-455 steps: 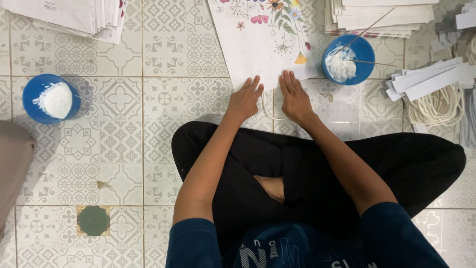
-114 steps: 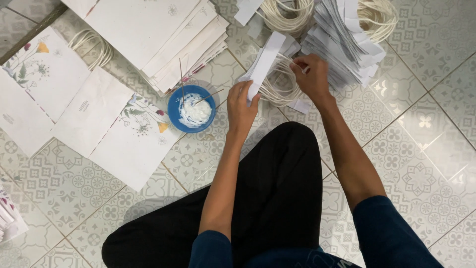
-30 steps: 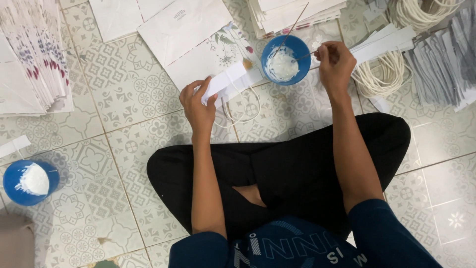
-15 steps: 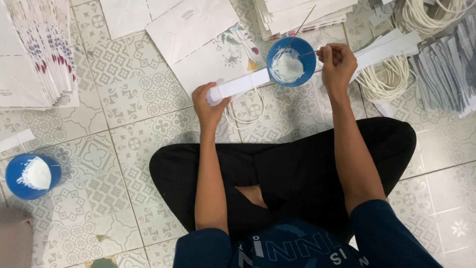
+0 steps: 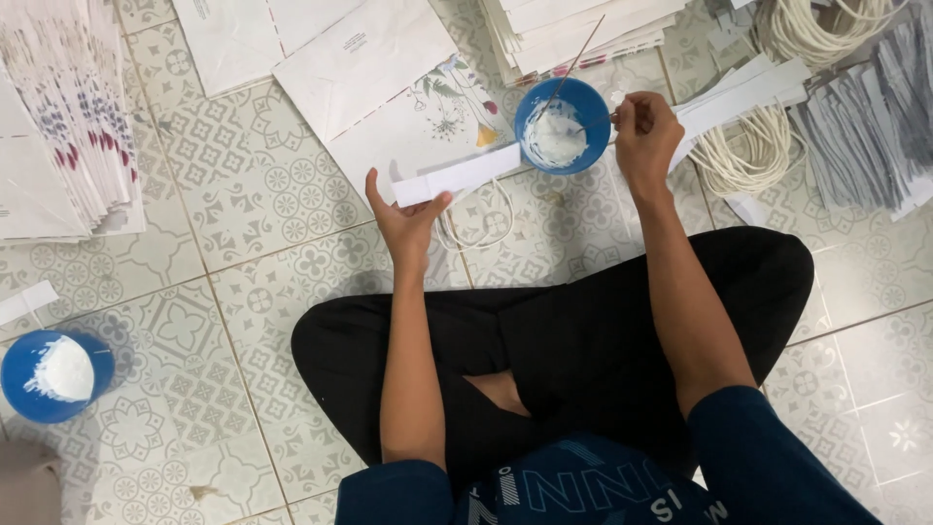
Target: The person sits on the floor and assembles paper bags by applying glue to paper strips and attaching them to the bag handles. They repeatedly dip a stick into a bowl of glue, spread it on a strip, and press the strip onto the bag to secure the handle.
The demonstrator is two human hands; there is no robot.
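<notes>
My left hand (image 5: 406,220) holds a long white paper strip (image 5: 457,177) by its left end, palm up, above the tiled floor. My right hand (image 5: 644,136) pinches a thin stick whose tip reaches into a blue bowl of white glue (image 5: 556,124). A second thin stick (image 5: 581,51) leans out of that bowl. A loop of white cord (image 5: 476,226) lies on the floor under the strip. A flat white paper sheet with a flower print (image 5: 408,107) lies just beyond the strip.
Another blue bowl of glue (image 5: 53,374) sits at the lower left. Fanned stacks of printed paper (image 5: 58,117) lie at the left, more stacks (image 5: 573,24) at the top. White strips (image 5: 743,92), cord coils (image 5: 748,156) and grey pieces (image 5: 880,117) lie at the right. My crossed legs (image 5: 564,340) fill the foreground.
My left hand has drawn the strip slightly left and down, away from the bowl. My right hand has shifted toward the bowl with the thin stick.
</notes>
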